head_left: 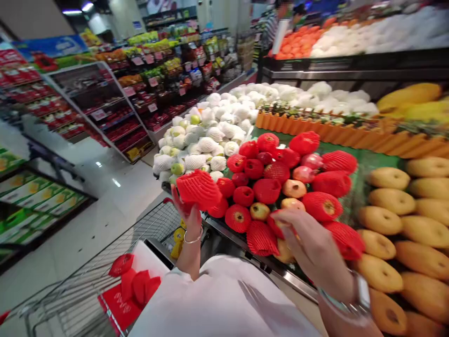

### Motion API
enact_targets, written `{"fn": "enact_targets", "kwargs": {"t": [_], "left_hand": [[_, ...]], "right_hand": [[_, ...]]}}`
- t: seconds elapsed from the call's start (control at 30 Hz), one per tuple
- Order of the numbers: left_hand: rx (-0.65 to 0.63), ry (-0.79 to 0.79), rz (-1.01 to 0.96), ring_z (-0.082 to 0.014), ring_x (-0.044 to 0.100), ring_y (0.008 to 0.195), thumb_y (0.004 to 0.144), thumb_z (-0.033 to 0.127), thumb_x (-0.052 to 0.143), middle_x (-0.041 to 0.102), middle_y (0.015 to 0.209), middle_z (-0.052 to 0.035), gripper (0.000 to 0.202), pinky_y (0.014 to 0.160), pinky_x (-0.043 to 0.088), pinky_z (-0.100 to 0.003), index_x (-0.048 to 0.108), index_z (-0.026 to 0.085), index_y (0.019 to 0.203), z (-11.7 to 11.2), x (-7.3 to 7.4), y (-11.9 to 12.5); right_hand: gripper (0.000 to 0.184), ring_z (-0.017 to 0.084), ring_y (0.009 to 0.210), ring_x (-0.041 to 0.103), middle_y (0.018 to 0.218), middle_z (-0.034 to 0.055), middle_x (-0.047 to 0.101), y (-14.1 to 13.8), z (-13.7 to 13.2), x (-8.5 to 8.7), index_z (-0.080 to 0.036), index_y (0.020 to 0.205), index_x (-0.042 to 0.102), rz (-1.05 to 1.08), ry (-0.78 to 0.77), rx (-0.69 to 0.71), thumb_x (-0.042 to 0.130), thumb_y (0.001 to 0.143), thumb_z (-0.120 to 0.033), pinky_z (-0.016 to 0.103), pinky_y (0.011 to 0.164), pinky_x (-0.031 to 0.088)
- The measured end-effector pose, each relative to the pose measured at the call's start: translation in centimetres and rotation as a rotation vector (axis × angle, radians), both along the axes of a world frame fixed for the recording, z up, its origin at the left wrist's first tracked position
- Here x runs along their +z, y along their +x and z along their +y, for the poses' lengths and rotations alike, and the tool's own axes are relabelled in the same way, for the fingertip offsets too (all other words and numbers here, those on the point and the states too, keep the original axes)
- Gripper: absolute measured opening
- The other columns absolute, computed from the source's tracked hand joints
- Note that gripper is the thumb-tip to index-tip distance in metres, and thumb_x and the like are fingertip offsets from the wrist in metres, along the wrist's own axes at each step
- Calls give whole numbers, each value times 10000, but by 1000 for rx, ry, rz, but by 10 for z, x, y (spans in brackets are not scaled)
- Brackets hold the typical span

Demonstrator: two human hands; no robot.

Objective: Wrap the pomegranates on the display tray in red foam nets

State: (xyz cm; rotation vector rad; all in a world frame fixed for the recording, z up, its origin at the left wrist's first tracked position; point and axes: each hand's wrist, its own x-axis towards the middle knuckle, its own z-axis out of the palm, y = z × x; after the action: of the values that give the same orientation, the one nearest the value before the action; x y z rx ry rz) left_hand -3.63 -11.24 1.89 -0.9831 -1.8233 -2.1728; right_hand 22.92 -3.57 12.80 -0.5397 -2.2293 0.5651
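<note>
My left hand point(190, 213) is closed around a red foam fruit net point(199, 189), raised at the near left corner of the pomegranate pile. Whether a fruit sits inside that net cannot be seen. Blurred, with fingers loosely bent and apart, my right hand point(312, 250) hovers over the near edge of the pile and seems to hold nothing. Below its fingers lies a partly hidden pomegranate point(285, 252). Most pomegranates wear red foam nets, such as this wrapped pomegranate point(238, 218); a few are bare, like one pale pomegranate point(259, 211).
A shopping cart point(80, 276) stands at lower left, with red foam nets point(136, 283) in it. White-netted fruit point(210, 135) lies beyond the pile, and yellow mangoes point(389, 203) fill the right. An orange divider point(336, 133) runs behind. A person point(271, 30) stands farther back.
</note>
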Motion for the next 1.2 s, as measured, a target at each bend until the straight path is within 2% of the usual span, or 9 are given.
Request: {"fn": "enact_targets", "kwargs": {"t": [0.1,0.23,0.37,0.57,0.7,0.8,0.93,1.1,1.2], "left_hand": [[-304,30,5,-222,511,1307,836,538,573,503,1413,-25,701,1004,528,-354,282,427,1464,20,17,54],[-494,-32,66,-208,592,1212,838,481,632,570,1319,-53,703,1012,525,-358,302,402,1453,39,6,95],[-700,-58,211,-219,645,1121,775,387,728,605,1240,-70,750,916,576,-360,344,385,1419,45,-14,100],[-891,-67,283,-211,680,982,779,318,734,624,1135,-64,707,809,592,-360,376,376,1387,44,-26,82],[-888,-61,461,-267,611,1016,756,445,733,579,1090,-69,472,840,547,-450,560,322,1178,51,-16,57],[-739,-82,679,-274,552,982,719,463,767,529,1034,-76,385,820,505,-450,622,259,1012,53,0,41],[-714,-50,834,-221,549,868,714,312,804,576,922,-51,263,773,486,-389,609,207,856,55,18,39],[-788,91,555,-181,624,778,720,115,740,628,748,15,204,748,522,-352,557,198,755,47,-6,45],[-787,35,321,-156,639,725,719,195,748,664,772,11,142,684,534,-292,628,203,796,39,-34,40]], "right_hand": [[229,182,844,643,969,68,686,-1,2,-26,-191,1033,616,-4,-276,-8,501,941,-367,307,752,530],[274,154,660,601,730,21,636,-3,-12,-64,-206,833,612,257,-756,8,514,921,-447,281,631,516],[368,172,872,633,950,36,639,-10,-12,-95,-241,987,586,800,-861,-346,679,780,-529,306,814,540],[583,206,1041,635,1108,67,664,-23,-1,-118,-241,1104,588,886,-1162,-188,793,640,-527,363,986,497],[356,180,923,657,984,39,693,-22,-7,-117,-224,984,637,814,-921,-394,784,694,-369,313,866,539],[144,151,867,638,917,20,691,-14,-16,-107,-228,980,666,640,-355,-633,647,839,-204,300,821,531],[350,137,828,586,841,-5,671,-1,-24,-88,-276,1135,643,408,177,-722,550,881,-55,287,799,528],[370,144,871,621,886,8,645,-3,-31,-80,-277,1175,601,334,274,-734,538,873,-75,319,890,541],[360,135,903,643,1020,35,653,-9,-40,-89,-255,1190,539,448,89,-657,520,863,-104,256,788,549]]}}
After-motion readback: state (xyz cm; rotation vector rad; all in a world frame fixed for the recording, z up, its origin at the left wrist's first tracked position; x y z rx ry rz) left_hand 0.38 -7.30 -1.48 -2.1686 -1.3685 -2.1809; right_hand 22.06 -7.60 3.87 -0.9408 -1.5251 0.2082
